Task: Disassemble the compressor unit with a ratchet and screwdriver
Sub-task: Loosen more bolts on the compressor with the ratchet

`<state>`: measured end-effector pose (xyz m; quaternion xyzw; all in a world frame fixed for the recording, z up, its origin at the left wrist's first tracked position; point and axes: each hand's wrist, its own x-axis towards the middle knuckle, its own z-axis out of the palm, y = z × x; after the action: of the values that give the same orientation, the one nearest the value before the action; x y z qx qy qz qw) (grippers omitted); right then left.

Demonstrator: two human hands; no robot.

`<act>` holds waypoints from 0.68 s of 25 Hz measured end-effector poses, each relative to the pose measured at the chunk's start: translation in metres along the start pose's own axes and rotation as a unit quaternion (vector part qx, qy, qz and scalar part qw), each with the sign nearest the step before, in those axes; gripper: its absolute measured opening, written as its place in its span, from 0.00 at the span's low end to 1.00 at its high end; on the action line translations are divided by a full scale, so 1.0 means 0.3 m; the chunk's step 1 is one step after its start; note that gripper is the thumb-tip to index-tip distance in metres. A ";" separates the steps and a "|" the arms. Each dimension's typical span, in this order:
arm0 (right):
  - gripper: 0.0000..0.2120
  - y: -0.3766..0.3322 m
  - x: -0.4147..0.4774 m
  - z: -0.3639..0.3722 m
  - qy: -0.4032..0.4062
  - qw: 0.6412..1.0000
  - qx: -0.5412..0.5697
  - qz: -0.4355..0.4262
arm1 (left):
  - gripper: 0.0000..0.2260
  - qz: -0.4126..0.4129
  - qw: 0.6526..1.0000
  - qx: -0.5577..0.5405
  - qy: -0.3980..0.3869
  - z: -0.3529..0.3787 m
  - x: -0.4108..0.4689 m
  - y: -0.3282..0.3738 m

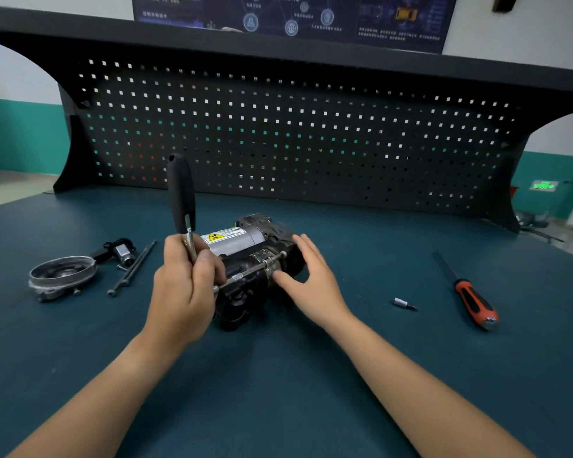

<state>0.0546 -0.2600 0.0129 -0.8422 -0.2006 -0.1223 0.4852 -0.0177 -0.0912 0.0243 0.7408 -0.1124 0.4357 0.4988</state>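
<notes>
Left hand (182,292) grips ratchet (180,190), handle upright; right hand (311,276) beside compressor (242,241).

Your compressor unit (255,249) bears a sticker (226,235): yellow warning triangle, "Do NOT touch" just legible | wall poster (291,14) facing you: print too blurred to read | green lit sign (543,185), far right: illegible.

Compressor (252,256) mid-bench (278,375), removed cover (62,276) and 2 bolts (133,269) left, screwdriver (467,292) right
</notes>
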 end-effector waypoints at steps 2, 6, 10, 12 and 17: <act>0.32 0.042 -0.012 -0.048 0.007 0.998 -0.068 -0.019 | 0.10 0.016 1.000 0.005 -0.003 0.002 -0.005 -0.005; 0.23 0.176 -0.038 -0.293 -0.074 0.881 -0.460 0.077 | 0.09 -0.001 1.000 -0.023 -0.002 0.001 -0.003 -0.027; 0.14 0.247 -0.081 -0.454 -0.089 0.839 -0.515 0.154 | 0.09 0.008 1.000 -0.016 0.001 -0.008 0.009 -0.040; 0.15 0.280 -0.057 -0.460 -0.039 0.852 -0.496 0.163 | 0.09 0.012 1.000 -0.013 -0.002 -0.008 0.010 -0.044; 0.18 0.362 0.054 -0.446 0.070 0.848 -0.465 0.243 | 0.08 -0.004 1.000 -0.011 0.008 -0.005 -0.009 -0.044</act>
<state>0.1170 -0.4211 0.0029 -0.9804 0.1255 -0.1378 0.0637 -0.0122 -0.0844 0.0140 0.7326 -0.1105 0.4382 0.5091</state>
